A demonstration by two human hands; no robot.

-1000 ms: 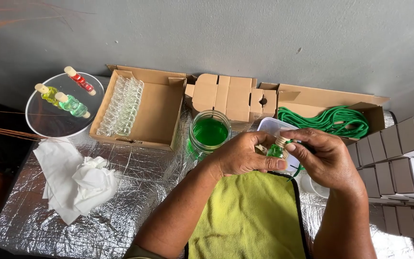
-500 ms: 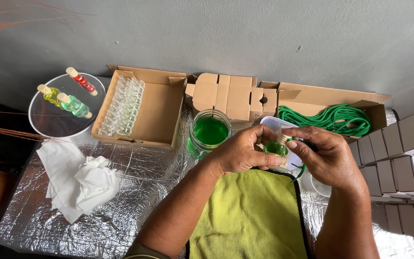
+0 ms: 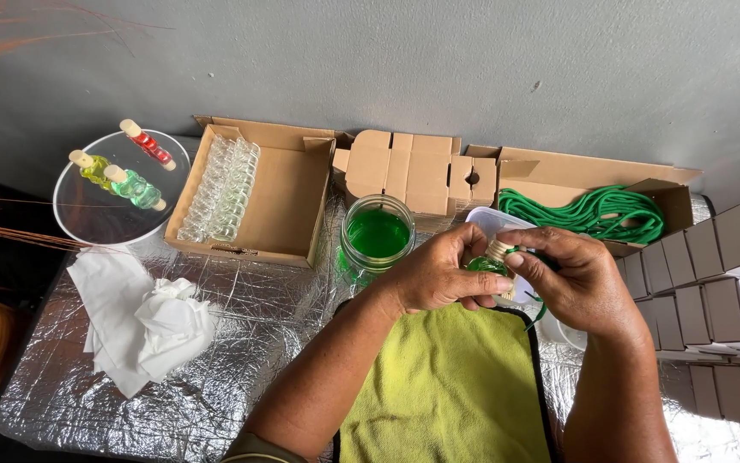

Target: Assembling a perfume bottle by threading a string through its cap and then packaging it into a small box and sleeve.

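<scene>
We see a small glass bottle [image 3: 483, 265] filled with green liquid, held between both hands above the yellow cloth [image 3: 447, 386]. Only a sliver of its green body shows between the fingers. We note a pale, wood-coloured cap [image 3: 497, 250] on its neck, tilted up and slightly to the right. A thin green cord [image 3: 540, 304] loops down from the bottle beside the right palm. Our left hand [image 3: 438, 276] wraps the bottle's body from the left; our right hand [image 3: 574, 279] closes on the cap end, thumb tip on the cap.
</scene>
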